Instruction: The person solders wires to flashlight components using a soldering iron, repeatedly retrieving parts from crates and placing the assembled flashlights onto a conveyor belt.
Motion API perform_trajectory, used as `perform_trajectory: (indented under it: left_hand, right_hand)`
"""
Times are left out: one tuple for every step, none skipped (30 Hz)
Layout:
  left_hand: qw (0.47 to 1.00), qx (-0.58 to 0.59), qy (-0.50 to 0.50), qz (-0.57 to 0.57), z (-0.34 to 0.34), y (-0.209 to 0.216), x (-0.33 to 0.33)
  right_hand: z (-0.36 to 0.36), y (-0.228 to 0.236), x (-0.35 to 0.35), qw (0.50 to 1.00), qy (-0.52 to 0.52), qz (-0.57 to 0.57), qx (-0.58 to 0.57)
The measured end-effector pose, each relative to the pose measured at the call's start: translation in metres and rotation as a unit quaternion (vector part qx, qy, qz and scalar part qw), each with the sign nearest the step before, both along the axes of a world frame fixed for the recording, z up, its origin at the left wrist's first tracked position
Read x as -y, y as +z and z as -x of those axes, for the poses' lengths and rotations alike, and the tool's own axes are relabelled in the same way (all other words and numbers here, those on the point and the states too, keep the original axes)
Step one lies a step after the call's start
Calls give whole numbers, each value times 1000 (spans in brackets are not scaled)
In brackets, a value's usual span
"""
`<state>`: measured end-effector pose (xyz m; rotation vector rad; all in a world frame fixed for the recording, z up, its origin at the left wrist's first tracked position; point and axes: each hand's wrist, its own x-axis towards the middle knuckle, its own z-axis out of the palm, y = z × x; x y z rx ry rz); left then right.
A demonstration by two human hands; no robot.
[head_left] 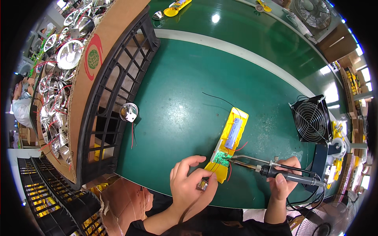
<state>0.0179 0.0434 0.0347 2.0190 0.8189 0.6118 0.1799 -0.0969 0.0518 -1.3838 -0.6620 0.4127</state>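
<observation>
A yellow plastic housing (225, 138) lies on the green table in front of me. Inside it sit a blue cylindrical battery (233, 133) and a green circuit board (217, 158), with thin red and black wires around them. My right hand (284, 179) grips a soldering iron (271, 172) with a thin metal feed tube alongside; its tip meets the board. My left hand (191, 177) is closed beside the housing's near end, thumb and fingers around a small shiny reflector (202, 184), partly hidden by them. Thin wires run between these fingers and the board.
Another reflector (128, 112) with wires rests by a black plastic crate (112, 94) on the left. Above it, a cardboard box (92, 59) holds many reflectors. At the right stands a black fan (311, 120). Across a pale strip lies another yellow housing (172, 10).
</observation>
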Motion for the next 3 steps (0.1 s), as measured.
perform_trajectory:
  left_hand:
    - [1000, -4, -2, 11, 1, 0, 1]
    - [1000, 3, 8, 2, 2, -1, 2]
    - [1000, 2, 6, 4, 3, -1, 4]
  right_hand:
    - [0, -1, 0, 1000, -1, 0, 1]
    - [0, 0, 1, 1000, -3, -13, 0]
    - [-1, 1, 3, 1000, 0, -10, -4]
